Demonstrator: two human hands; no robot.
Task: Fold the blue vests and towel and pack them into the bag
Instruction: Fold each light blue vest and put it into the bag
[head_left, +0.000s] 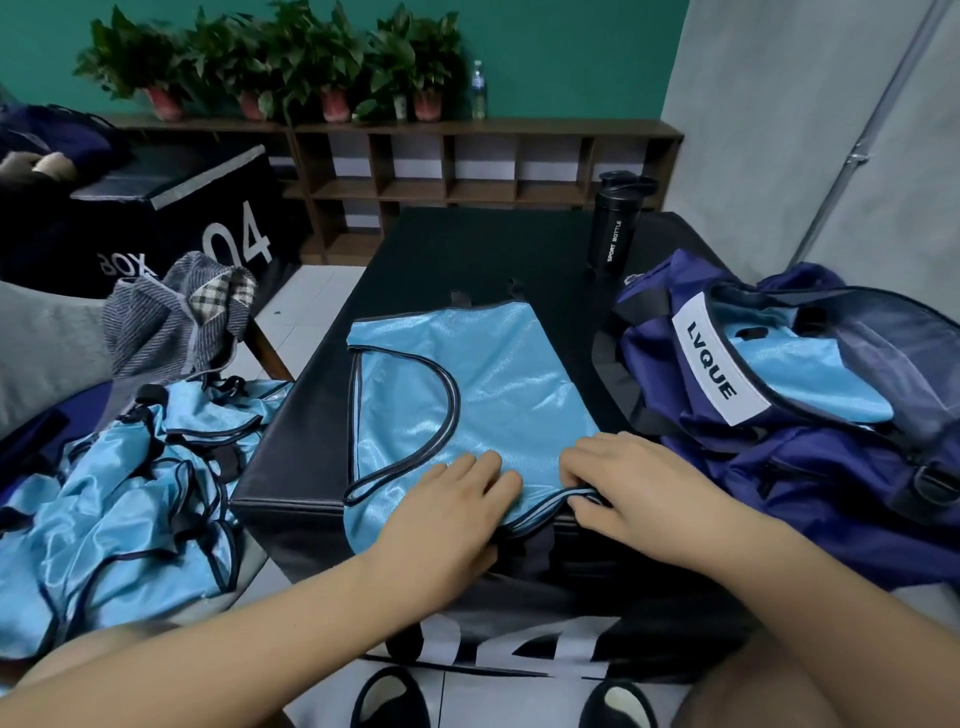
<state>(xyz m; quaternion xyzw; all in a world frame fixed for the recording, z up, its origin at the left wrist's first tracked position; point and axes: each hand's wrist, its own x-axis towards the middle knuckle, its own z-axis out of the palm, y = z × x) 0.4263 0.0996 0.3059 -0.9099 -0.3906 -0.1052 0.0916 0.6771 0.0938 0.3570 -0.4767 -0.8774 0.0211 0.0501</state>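
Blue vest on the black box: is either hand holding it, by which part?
The right hand pinches the blue vest by its dark-trimmed near edge; left hand only rests flat on it.

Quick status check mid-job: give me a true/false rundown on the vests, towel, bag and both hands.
1. A vest lies spread on the black box. True.
2. The bag is empty. False: a packed vest already shows inside it.
3. The towel is folded in the bag. False: it lies crumpled at the left, beyond the vest pile.
4. The right hand pinches the vest's near edge. True.
5. The left hand holds the bottle. False: it rests flat on the vest, and the bottle stands upright on the box.
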